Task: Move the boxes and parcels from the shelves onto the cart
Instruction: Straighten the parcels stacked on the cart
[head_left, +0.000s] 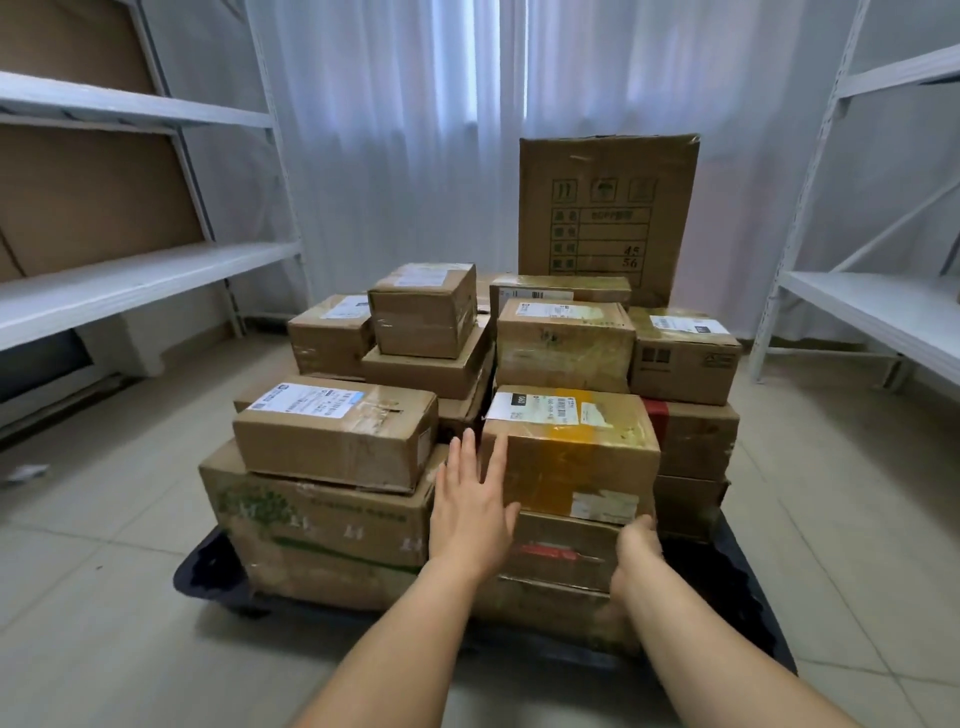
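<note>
A dark flat cart (208, 571) on the floor carries several stacked cardboard boxes. At the front right of the stack sits a box with yellow tape and a white label (571, 447). My left hand (470, 506) lies flat, fingers spread, against that box's left front corner. My right hand (638, 545) curls under its lower right front edge, fingers hidden beneath it. To the left, a labelled box (332, 434) rests on a large green-printed carton (317, 519). A tall carton (605, 218) stands at the back.
White metal shelves run along the left (119, 291) and right (878, 306); brown cardboard sheets lean behind the left shelves. White curtains hang behind the cart. Tiled floor shows on both sides of the cart.
</note>
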